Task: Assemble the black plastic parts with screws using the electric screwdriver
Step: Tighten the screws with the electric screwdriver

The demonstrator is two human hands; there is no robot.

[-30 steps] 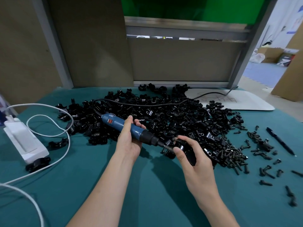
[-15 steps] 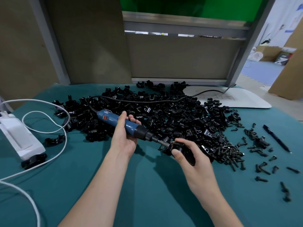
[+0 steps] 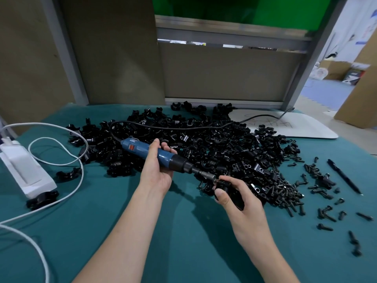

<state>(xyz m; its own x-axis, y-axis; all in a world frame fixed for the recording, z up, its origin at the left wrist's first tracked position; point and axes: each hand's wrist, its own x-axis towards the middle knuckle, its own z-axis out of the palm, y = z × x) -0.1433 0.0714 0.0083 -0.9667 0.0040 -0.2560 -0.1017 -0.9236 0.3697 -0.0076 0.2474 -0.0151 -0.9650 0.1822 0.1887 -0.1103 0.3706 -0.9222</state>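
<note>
Scarcely moved: both hands hold position | left hand (image 3: 157,172) grips electric screwdriver (image 3: 134,147), axis slanting right toward viewer | right hand (image 3: 244,205) pinches black plastic part (image 3: 234,198) at its tip, over teal surface (image 3: 183,231).

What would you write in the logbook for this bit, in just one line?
left hand: grips electric screwdriver | right hand: holds black plastic part | screwdriver tip: at part

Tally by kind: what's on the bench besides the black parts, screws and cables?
Electric screwdriver: 1
Pen: 1
White power adapter: 1
White board: 1
Total: 4
</note>
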